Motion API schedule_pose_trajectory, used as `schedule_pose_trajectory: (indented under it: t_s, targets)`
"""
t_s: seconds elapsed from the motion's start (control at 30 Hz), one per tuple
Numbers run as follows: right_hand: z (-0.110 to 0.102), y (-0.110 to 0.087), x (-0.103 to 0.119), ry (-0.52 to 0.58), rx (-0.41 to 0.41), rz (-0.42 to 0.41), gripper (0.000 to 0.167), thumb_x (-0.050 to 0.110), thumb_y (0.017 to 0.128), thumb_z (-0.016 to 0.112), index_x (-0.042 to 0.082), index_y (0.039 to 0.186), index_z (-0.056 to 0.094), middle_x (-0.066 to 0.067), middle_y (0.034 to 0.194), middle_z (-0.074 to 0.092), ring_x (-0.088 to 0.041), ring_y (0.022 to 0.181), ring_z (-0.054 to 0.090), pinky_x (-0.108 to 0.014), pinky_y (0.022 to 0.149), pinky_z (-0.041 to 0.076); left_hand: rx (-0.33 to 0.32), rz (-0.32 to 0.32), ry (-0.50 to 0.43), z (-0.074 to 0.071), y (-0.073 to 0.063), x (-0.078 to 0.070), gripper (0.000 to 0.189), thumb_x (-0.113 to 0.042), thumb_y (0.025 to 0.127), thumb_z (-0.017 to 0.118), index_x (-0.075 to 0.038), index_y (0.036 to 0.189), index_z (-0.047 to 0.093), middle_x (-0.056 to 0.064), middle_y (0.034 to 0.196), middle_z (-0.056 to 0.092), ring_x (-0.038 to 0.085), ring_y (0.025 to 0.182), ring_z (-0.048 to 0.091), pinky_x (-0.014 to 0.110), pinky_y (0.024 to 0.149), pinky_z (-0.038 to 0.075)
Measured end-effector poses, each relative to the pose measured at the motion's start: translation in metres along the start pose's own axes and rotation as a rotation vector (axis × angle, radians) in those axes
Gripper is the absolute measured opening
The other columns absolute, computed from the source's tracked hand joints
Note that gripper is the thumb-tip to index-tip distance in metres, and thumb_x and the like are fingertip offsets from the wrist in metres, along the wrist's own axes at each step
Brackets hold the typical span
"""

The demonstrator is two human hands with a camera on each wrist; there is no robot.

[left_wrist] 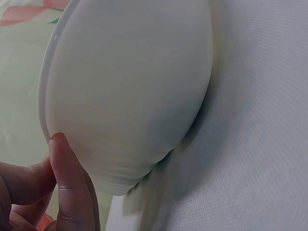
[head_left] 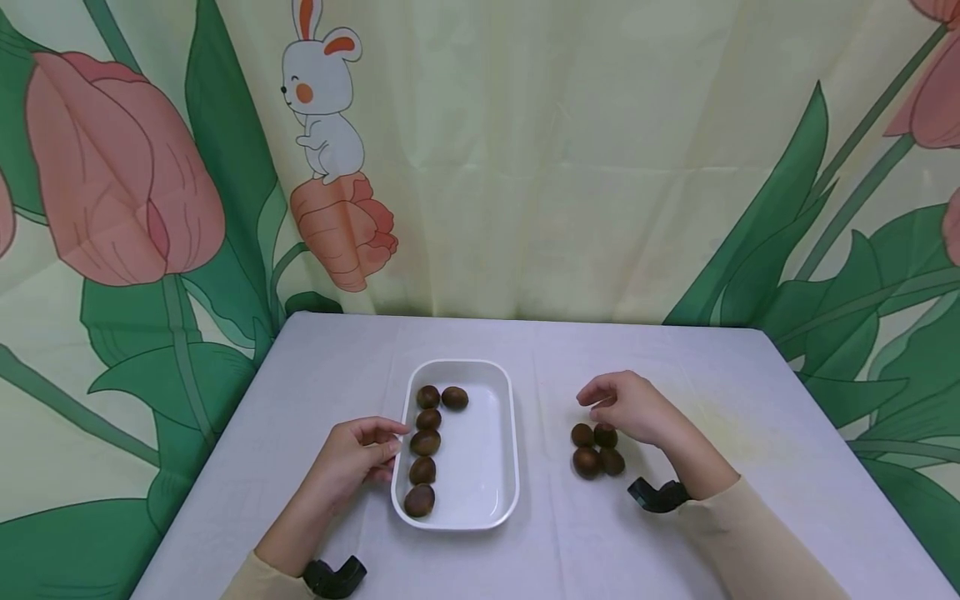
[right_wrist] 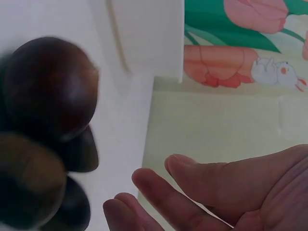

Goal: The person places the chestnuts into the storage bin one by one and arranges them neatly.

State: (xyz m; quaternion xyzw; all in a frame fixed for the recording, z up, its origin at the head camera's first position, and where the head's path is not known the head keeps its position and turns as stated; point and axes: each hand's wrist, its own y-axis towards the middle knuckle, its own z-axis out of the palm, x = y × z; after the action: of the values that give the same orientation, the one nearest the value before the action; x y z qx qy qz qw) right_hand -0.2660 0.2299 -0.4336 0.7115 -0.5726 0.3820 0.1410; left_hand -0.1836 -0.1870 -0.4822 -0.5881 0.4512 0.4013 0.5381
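Observation:
A white tray [head_left: 495, 450] stands on the table with several brown chestnuts [head_left: 425, 442] inside: most form a line along its left side, and one lies beside the far end of that line. My left hand [head_left: 352, 458] is at the tray's left edge, a fingertip [left_wrist: 60, 144] touching the rim, its fingers not wrapped round it. Over to the right, several more chestnuts [head_left: 587, 462] sit in a close cluster on the cloth. My right hand [head_left: 630, 404] hovers just beyond this cluster with loosely bent fingers [right_wrist: 149, 185] apart from the thumb, holding nothing.
A white cloth [head_left: 547, 350] covers the table. Behind the table's far edge hangs a curtain [head_left: 525, 167] printed with tulips, leaves and a rabbit on a carrot. Black wrist devices [head_left: 660, 496] are worn on both arms.

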Motion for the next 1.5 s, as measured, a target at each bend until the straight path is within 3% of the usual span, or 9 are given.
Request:
schedule_pose_trajectory:
  t_s: [0.2, 0.67, 1.13, 1.5]
  targets:
    - [-0.003, -0.004, -0.018, -0.022, -0.004, 0.023, 0.024, 0.001, 0.095, 0.071, 0.001, 0.118, 0.076, -0.017, 0.12, 0.077, -0.025, 0.105, 0.074, -0.037, 0.081, 0.064, 0.003, 0.0, 0.002, 0.0, -0.001, -0.001, 0.025, 0.007, 0.096, 0.071, 0.006, 0.121, 0.075, 0.007, 0.087, 0.067, 0.016, 0.067, 0.07, 0.026, 0.056, 0.061]
    - [0.006, -0.005, -0.043, -0.101, -0.03, 0.047, 0.032, -0.008, 0.082, 0.072, 0.007, 0.11, 0.077, -0.006, 0.097, 0.076, -0.019, 0.091, 0.069, -0.032, 0.077, 0.055, -0.005, -0.003, 0.004, 0.0, -0.001, -0.001, 0.025, 0.006, 0.095, 0.072, 0.006, 0.121, 0.076, 0.006, 0.088, 0.067, 0.016, 0.064, 0.07, 0.027, 0.056, 0.061]
    - [0.013, -0.005, -0.043, -0.088, -0.085, -0.015, 0.034, -0.008, 0.08, 0.073, 0.01, 0.109, 0.075, -0.006, 0.096, 0.071, -0.02, 0.09, 0.063, -0.033, 0.076, 0.052, -0.005, -0.011, -0.006, 0.001, 0.0, -0.001, 0.025, 0.006, 0.095, 0.073, 0.006, 0.12, 0.076, 0.007, 0.088, 0.067, 0.017, 0.065, 0.07, 0.027, 0.056, 0.061]
    - [0.015, 0.001, -0.042, -0.061, -0.129, 0.062, 0.029, 0.0, 0.086, 0.079, 0.01, 0.114, 0.075, -0.01, 0.106, 0.075, -0.023, 0.097, 0.07, -0.033, 0.077, 0.057, 0.005, -0.002, -0.006, -0.001, 0.0, 0.0, 0.026, 0.005, 0.096, 0.072, 0.006, 0.122, 0.075, 0.006, 0.088, 0.067, 0.017, 0.064, 0.068, 0.027, 0.057, 0.062]
